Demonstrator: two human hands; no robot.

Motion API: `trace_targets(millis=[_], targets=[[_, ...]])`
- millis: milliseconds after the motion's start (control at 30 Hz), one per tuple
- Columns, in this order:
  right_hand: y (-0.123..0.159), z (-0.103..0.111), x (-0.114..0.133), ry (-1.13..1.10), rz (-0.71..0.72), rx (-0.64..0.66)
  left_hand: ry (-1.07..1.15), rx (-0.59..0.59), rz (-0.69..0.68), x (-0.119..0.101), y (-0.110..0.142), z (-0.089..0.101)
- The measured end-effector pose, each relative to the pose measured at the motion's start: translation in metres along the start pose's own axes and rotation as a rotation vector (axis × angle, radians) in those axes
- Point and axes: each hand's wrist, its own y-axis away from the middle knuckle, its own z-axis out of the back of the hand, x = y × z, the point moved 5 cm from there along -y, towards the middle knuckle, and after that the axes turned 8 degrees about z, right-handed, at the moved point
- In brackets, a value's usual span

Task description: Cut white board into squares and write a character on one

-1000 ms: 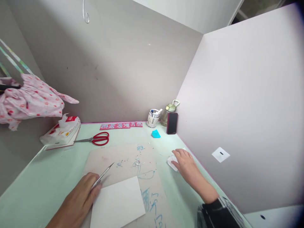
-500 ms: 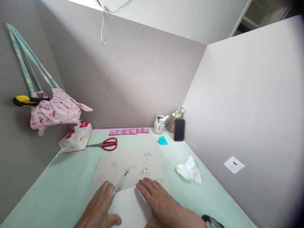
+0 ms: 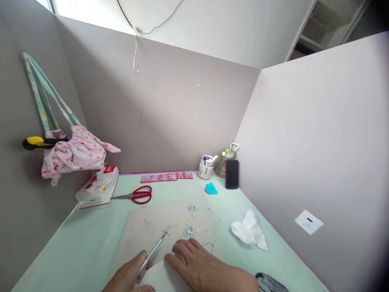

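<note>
My left hand (image 3: 129,278) is at the bottom edge, closed around a thin metal craft knife (image 3: 154,249) whose blade points up and right over the brown cutting board (image 3: 146,227). My right hand (image 3: 203,269) lies beside it, fingers flat and together on the upper edge of a white sheet of paper (image 3: 162,278), most of which is cut off by the frame. Small paper scraps (image 3: 188,232) and blue scribbles mark the board just beyond my fingertips.
A crumpled white tissue (image 3: 249,234) lies to the right. Red scissors (image 3: 138,195) and a tissue pack (image 3: 99,188) sit at the left. A red paper strip (image 3: 166,177), pen cup (image 3: 206,167), bottle (image 3: 224,160), phone (image 3: 231,174) and blue piece (image 3: 210,188) line the back. A pink bag (image 3: 73,154) hangs left.
My right hand left the tissue at the right and came down flat on the white paper beside the left hand. The view tilted up, so hands and paper sit lower.
</note>
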Motion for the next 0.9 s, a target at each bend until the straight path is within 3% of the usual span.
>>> trace_targets(millis=[100, 167, 267, 333, 433, 567, 667, 800, 900], targets=[[-0.001, 0.03, -0.002, -0.016, 0.039, -0.082, 0.251, 0.051, -0.022, -0.002, -0.007, 0.024], [0.001, 0.053, -0.013, 0.011, -0.042, -0.151, 0.335, -0.003, -0.026, -0.006, -0.017, 0.055], [0.017, 0.072, -0.042, 0.138, -0.234, -0.293, 0.191, -0.387, -0.062, -0.012, -0.039, 0.126], [0.04, 0.068, -0.066, 0.243, -0.339, -0.341, -0.008, -0.67, -0.035, -0.012, -0.057, 0.17], [0.093, 0.046, -0.104, 0.361, -0.539, -0.296, -0.113, -0.802, -0.013, -0.006, -0.091, 0.207], [0.176, 0.011, -0.137, 0.303, -0.852, -0.158, -0.302, -0.899, 0.016, 0.008, -0.119, 0.217], [0.211, -0.009, -0.139, 0.134, -0.87, -0.164, -0.486, -0.935, -0.007, 0.01, -0.119, 0.209], [0.217, -0.015, -0.134, 0.006, -0.834, -0.245, -0.691, -0.925, -0.054, 0.004, -0.116, 0.201], [0.198, 0.001, -0.132, -0.012, -0.842, -0.276, -0.786, -0.855, -0.086, -0.001, -0.126, 0.197]])
